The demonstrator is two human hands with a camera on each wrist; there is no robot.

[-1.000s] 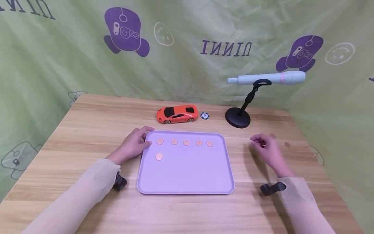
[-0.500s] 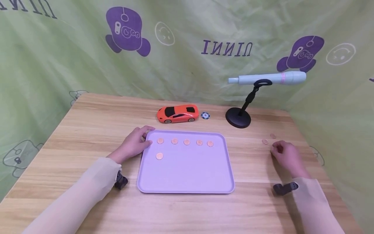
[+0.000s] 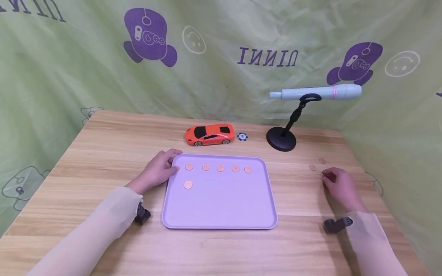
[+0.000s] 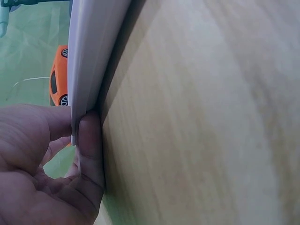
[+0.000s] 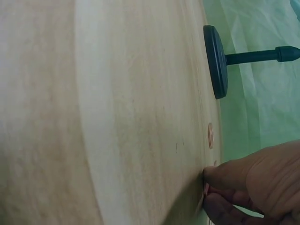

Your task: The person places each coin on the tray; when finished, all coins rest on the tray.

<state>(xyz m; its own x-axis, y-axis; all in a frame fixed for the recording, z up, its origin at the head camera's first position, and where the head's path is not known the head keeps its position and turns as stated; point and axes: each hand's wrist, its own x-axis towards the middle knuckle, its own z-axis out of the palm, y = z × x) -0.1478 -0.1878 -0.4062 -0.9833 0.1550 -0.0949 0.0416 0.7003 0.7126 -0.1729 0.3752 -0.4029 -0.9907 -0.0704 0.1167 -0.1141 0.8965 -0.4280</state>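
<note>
My left hand (image 3: 156, 170) grips the upper left corner of a lilac tray (image 3: 221, 225); in the left wrist view, thumb and fingers (image 4: 89, 140) pinch its rim from both sides. Several copper coins lie on the tray, most in a row along its far side, and a single coin (image 3: 188, 184) sits below the row's left end. Out on the tabletop at the right, my right hand (image 3: 343, 189) has its fingertips down at the wood. The right wrist view shows a reddish coin edge (image 5: 206, 189) between thumb and finger, mostly hidden.
Two loose coins lie just beyond the right hand, one (image 3: 312, 167) nearer and one (image 3: 322, 160) farther. Behind the tray stand an orange toy car (image 3: 209, 134) and a blue-and-white poker chip (image 3: 242, 137). A black stand (image 3: 281, 138) carries a pale blue microphone (image 3: 314, 92). A green curtain hangs behind.
My right hand has moved right and slightly toward me, down to the tabletop, uncovering one coin and covering the spot where another lay. The left hand and tray have stayed put.
</note>
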